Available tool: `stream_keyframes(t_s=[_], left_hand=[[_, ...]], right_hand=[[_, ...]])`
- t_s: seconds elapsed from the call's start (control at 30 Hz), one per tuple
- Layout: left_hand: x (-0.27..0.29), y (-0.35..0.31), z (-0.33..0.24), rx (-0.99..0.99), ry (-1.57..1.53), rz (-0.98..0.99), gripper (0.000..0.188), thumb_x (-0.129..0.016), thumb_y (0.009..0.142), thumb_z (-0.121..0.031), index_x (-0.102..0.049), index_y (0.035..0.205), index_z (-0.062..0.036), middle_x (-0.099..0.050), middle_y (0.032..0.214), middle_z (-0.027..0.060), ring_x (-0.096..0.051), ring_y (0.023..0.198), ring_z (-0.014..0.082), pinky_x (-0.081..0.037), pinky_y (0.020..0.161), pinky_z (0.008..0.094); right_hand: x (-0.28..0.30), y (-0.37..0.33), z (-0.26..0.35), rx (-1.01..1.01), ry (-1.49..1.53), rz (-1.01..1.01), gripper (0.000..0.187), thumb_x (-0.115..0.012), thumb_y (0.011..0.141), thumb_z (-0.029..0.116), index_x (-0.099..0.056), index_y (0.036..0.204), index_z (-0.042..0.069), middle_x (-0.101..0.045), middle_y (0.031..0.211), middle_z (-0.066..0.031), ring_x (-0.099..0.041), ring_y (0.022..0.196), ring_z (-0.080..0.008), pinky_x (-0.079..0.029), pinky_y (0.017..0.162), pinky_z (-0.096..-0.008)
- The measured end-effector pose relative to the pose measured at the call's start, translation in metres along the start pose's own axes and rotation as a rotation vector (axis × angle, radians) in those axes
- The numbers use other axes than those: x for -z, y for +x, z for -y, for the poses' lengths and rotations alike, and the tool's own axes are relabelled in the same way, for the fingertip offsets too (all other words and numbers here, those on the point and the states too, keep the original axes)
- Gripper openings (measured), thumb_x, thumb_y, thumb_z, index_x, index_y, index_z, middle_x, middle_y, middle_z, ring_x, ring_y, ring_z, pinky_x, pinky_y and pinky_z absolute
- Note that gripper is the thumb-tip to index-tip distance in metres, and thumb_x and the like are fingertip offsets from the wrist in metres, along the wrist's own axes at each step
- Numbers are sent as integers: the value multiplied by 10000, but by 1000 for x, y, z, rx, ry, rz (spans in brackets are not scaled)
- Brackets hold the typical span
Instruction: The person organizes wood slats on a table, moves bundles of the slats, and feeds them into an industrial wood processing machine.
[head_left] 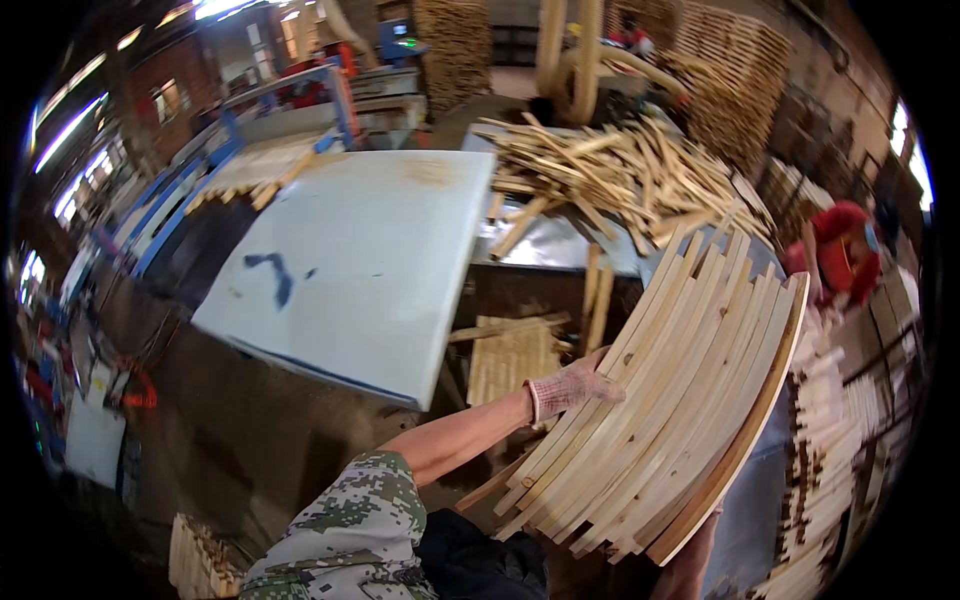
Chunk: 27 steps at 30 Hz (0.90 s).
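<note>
A wide bundle of pale wooden strips (650, 400), laid side by side with uneven ends, is held tilted in front of me. My left hand (575, 388), in a pinkish knit glove, is closed against the bundle's left edge, thumb lying over the outer strips. On the lower right, my right hand (712, 522) is at the bundle's right edge; the wood hides its fingers, and mostly the wrist and forearm show. The outermost strip on the right is browner and stands on edge.
A pale blue-white table panel (360, 270) lies to the left. Loose strips (620, 175) are heaped on a metal-topped table beyond. More strips (515, 360) are stacked below it. On the right are rows of strips (825, 450) and a person in red (845, 250). A blue-framed machine (230, 150) stands far left.
</note>
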<state>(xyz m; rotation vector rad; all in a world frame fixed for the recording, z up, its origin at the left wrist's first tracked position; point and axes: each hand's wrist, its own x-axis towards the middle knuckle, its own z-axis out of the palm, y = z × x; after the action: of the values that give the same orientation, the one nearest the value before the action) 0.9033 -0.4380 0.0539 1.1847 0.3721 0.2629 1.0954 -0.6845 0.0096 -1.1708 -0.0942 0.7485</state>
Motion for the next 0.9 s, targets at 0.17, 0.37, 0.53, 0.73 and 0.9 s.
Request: stream_keyframes(t_s=[0.17,0.37,0.53,0.73,0.9], left_hand=[[94,-149,-37,-164,7,-177,981,-864,846,-173,-326,1666,-124,-658,1400,141,-659,1220,204,-533,1075,387],[235,-334,-40,-152,238,-453,722,-784,926,-258,-495,1567,-95,-703,1336,182,-655,1264,225,-496,1137,404],[302,-450,-35,-124,381,-650,466,-677,998,-361,-728,1299,-9,-735,1279,171,-705,1173,212,-543,1076,376],[371,-539,-35,155,-161,-799,534,-693,962,-322,-656,1334,57,-739,1247,174,-736,1104,258,-580,1021,398],[424,-545,-60,201,-145,-855,662,-731,914,-390,-609,1395,50,-731,1238,227,-756,1052,307,-607,977,418]], right_hand=[[-119,-65,-55,-90,-43,200,460,-551,1087,378,-606,1369,17,-704,1145,-121,-705,957,-238,-627,825,-402],[-262,-129,-152,-239,-101,411,448,-556,1086,371,-609,1360,20,-703,1127,-114,-701,939,-231,-625,814,-399],[-359,-159,-220,-355,-163,525,438,-560,1085,366,-612,1353,23,-702,1112,-109,-697,924,-225,-623,805,-397],[-466,-171,-316,-394,-298,705,451,-572,1081,366,-596,1370,21,-697,1139,-109,-696,940,-215,-619,810,-390],[-531,-152,-347,-374,-321,766,554,-589,1077,379,-499,1473,3,-676,1260,-127,-704,1024,-214,-610,851,-381]])
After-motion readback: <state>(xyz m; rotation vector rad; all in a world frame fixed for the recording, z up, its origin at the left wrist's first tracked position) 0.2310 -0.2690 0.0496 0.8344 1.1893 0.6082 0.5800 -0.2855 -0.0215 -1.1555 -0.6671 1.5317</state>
